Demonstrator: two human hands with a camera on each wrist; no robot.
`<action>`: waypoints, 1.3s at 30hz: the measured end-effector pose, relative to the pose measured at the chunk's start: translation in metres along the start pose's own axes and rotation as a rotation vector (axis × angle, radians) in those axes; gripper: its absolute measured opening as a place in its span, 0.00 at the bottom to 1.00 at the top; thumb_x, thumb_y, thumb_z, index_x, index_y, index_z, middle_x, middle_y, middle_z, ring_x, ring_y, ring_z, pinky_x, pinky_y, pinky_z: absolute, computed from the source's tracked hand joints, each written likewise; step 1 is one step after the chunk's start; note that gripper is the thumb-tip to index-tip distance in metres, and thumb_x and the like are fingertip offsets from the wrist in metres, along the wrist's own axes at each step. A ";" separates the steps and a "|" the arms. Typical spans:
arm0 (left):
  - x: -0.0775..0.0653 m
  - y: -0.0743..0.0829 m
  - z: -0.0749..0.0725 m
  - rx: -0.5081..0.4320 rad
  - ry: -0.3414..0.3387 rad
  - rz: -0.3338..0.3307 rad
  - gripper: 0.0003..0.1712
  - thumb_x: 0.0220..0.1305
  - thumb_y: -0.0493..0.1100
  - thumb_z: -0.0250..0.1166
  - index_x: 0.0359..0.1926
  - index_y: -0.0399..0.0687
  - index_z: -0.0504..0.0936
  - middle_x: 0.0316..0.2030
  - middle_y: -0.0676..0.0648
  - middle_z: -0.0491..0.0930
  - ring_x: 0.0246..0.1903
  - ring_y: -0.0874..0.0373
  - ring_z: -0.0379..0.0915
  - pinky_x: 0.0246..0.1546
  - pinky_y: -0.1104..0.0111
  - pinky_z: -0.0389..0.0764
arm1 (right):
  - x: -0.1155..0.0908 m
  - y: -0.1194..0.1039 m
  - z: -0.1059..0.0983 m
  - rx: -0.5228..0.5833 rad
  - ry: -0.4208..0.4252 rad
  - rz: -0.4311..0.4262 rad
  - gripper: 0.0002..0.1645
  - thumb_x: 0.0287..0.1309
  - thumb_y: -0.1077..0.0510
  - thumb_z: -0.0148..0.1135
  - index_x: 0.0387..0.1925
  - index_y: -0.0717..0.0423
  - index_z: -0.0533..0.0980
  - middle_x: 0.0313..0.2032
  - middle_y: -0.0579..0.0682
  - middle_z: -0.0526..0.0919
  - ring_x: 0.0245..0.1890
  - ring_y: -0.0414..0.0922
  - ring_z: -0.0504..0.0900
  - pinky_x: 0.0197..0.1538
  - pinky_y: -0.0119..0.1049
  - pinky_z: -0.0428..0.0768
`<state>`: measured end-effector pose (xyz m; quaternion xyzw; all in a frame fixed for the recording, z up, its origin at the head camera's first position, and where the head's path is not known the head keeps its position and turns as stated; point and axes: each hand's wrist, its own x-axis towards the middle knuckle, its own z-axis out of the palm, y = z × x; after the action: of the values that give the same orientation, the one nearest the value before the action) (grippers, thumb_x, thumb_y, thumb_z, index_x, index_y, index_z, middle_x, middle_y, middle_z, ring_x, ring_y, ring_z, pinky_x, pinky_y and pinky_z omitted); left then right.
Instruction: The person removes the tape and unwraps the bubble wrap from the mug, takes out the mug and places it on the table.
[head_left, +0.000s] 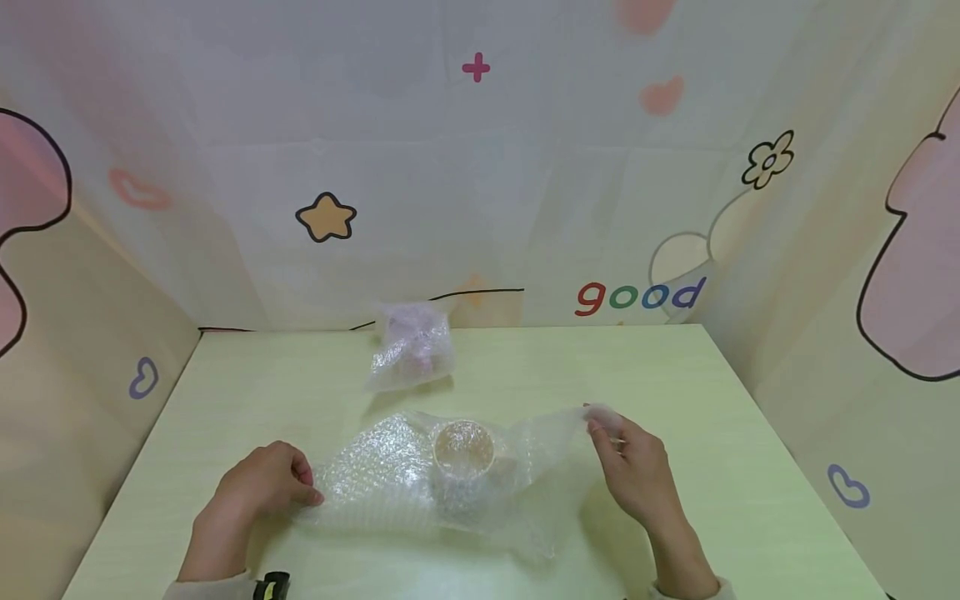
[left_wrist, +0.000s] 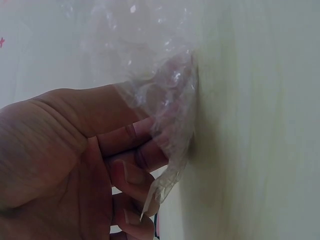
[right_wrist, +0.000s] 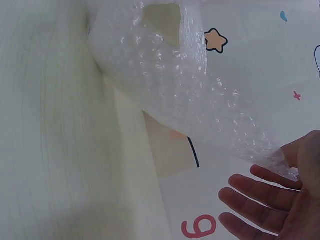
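A sheet of clear bubble wrap (head_left: 382,471) spreads across the middle of the table, loosely covering a cup-like round thing (head_left: 464,450) with a pale rim. Its exact kind is blurred by the plastic. At the sheet's left end, my left hand (head_left: 258,483) pinches the edge low by the tabletop; the left wrist view shows the wrap (left_wrist: 172,95) running between thumb and fingers. My right hand (head_left: 637,467) holds the opposite corner raised off the table. Seen from the right wrist, thumb and index finger pinch the wrap's tip (right_wrist: 285,167) while the other fingers extend.
Behind the sheet, a second bubble-wrapped bundle (head_left: 411,350) stands near the table's back edge, with something pinkish inside. Printed cloth walls (head_left: 480,208) enclose the pale table (head_left: 600,367) at the back and both sides. A dark band (head_left: 272,585) sits at the left sleeve.
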<state>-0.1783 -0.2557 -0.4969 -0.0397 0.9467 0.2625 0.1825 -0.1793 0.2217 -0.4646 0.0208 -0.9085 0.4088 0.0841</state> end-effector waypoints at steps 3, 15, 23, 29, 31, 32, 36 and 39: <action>0.001 0.000 0.000 0.003 -0.001 0.001 0.17 0.50 0.50 0.83 0.28 0.51 0.82 0.28 0.51 0.79 0.31 0.55 0.71 0.29 0.64 0.68 | -0.001 0.006 -0.003 -0.009 -0.007 0.020 0.18 0.77 0.50 0.57 0.60 0.51 0.82 0.49 0.55 0.90 0.44 0.52 0.91 0.41 0.38 0.86; 0.001 -0.001 0.001 0.008 0.001 0.004 0.17 0.49 0.51 0.83 0.28 0.51 0.82 0.28 0.52 0.79 0.31 0.55 0.71 0.29 0.64 0.68 | 0.001 0.026 -0.008 -0.063 0.021 0.052 0.16 0.75 0.46 0.60 0.48 0.52 0.85 0.45 0.52 0.91 0.47 0.50 0.89 0.47 0.37 0.86; 0.000 -0.001 0.000 0.010 0.004 0.006 0.17 0.49 0.50 0.83 0.28 0.51 0.82 0.28 0.52 0.79 0.32 0.55 0.71 0.29 0.64 0.68 | 0.002 0.037 -0.010 -0.071 0.022 0.069 0.12 0.73 0.49 0.62 0.43 0.51 0.85 0.40 0.50 0.91 0.45 0.46 0.87 0.47 0.33 0.86; 0.000 -0.001 0.000 0.015 0.002 0.008 0.16 0.49 0.50 0.83 0.28 0.51 0.82 0.28 0.52 0.79 0.32 0.55 0.71 0.30 0.64 0.68 | 0.003 0.042 -0.011 -0.075 0.009 0.101 0.11 0.72 0.49 0.63 0.45 0.51 0.85 0.42 0.51 0.90 0.47 0.48 0.87 0.50 0.41 0.87; 0.000 -0.001 0.001 0.017 0.002 0.008 0.16 0.49 0.50 0.83 0.28 0.51 0.82 0.28 0.52 0.80 0.32 0.55 0.72 0.30 0.64 0.69 | 0.004 0.043 -0.012 -0.075 0.004 0.115 0.12 0.72 0.49 0.63 0.45 0.51 0.85 0.42 0.51 0.90 0.48 0.49 0.88 0.50 0.42 0.86; 0.001 -0.001 0.001 0.017 0.002 0.008 0.16 0.49 0.50 0.83 0.28 0.51 0.82 0.28 0.52 0.80 0.32 0.55 0.72 0.30 0.64 0.69 | 0.004 0.044 -0.012 -0.074 0.000 0.122 0.12 0.72 0.49 0.63 0.46 0.51 0.85 0.42 0.51 0.91 0.48 0.50 0.88 0.50 0.42 0.86; 0.001 -0.002 0.002 0.020 0.002 0.010 0.17 0.49 0.50 0.83 0.28 0.51 0.82 0.28 0.52 0.79 0.32 0.55 0.72 0.30 0.64 0.69 | 0.004 0.045 -0.014 -0.078 -0.020 0.139 0.14 0.72 0.47 0.63 0.46 0.51 0.85 0.44 0.52 0.91 0.48 0.52 0.88 0.48 0.42 0.84; 0.001 -0.002 0.001 0.019 -0.002 0.007 0.16 0.49 0.50 0.83 0.28 0.51 0.82 0.28 0.52 0.80 0.32 0.55 0.72 0.30 0.64 0.69 | 0.004 0.047 -0.015 -0.085 -0.032 0.144 0.14 0.72 0.47 0.64 0.46 0.52 0.85 0.45 0.52 0.91 0.47 0.50 0.87 0.49 0.42 0.83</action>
<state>-0.1788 -0.2566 -0.4995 -0.0346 0.9491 0.2542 0.1829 -0.1863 0.2644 -0.4889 -0.0418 -0.9254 0.3744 0.0406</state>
